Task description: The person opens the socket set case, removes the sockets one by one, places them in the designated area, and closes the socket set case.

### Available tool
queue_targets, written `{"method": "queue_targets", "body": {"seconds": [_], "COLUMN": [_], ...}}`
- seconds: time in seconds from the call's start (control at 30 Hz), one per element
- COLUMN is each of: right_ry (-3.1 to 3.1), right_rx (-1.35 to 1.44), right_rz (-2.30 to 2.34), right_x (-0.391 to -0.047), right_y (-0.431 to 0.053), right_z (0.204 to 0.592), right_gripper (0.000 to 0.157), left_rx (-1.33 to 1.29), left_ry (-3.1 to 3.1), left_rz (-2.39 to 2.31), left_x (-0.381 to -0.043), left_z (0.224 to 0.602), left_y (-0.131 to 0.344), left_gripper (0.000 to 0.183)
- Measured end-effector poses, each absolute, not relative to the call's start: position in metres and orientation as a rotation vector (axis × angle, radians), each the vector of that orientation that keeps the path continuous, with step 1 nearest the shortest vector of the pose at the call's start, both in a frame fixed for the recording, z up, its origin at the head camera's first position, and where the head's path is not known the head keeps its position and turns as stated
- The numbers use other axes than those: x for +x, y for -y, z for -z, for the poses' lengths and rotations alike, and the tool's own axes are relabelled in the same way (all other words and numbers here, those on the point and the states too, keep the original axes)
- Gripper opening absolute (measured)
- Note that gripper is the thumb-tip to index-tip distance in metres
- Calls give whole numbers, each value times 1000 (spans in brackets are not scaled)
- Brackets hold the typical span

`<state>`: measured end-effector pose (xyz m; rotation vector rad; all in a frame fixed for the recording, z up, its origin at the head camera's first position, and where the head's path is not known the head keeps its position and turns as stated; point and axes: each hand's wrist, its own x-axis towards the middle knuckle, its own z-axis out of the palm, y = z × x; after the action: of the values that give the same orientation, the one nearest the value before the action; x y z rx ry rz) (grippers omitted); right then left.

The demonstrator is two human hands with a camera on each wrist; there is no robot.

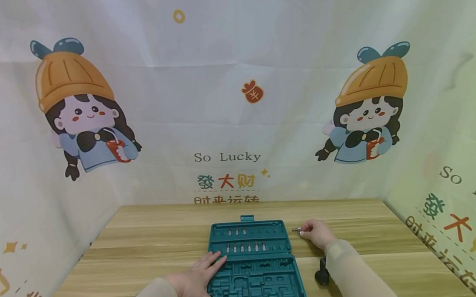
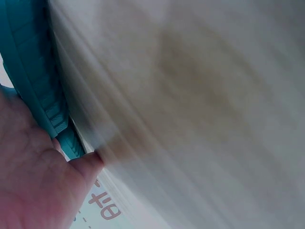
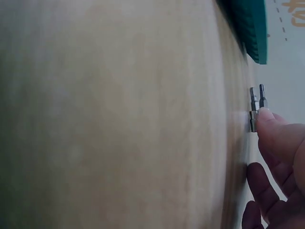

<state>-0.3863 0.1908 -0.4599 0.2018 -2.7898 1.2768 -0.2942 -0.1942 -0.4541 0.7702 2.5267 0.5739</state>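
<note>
A teal tool case lies opened flat on the table, with short metal bits in two rows of its far half. The near half has moulded recesses. My left hand rests on the case's left side with fingers spread; the left wrist view shows that hand against the teal rim. Right of the case, my right hand pinches a small screwdriver bit between thumb and fingers, low over the table. Close beside it is a second bit; whether it is also held I cannot tell.
The wooden table carries the case. Behind it hangs a pale printed cloth with cartoon figures, which also covers both sides. A black device is at my right wrist.
</note>
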Motion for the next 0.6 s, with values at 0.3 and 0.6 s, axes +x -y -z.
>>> {"method": "queue_targets", "body": {"seconds": [0.3,0.6], "right_ry": [2824,2831], "right_rx": [163,154], "right_rz": [-1190,-1196], "right_x": [-387,-385], "right_y": [-189,-189], "right_z": [460,458], "right_gripper": [5,5], "left_rx": [755,755], "left_ry": [-2513,-2534], "left_rz": [-556,-555], "left_x": [-291,-288], "left_z": [448,445], "left_y": [192,190], "left_gripper": [102,102]}}
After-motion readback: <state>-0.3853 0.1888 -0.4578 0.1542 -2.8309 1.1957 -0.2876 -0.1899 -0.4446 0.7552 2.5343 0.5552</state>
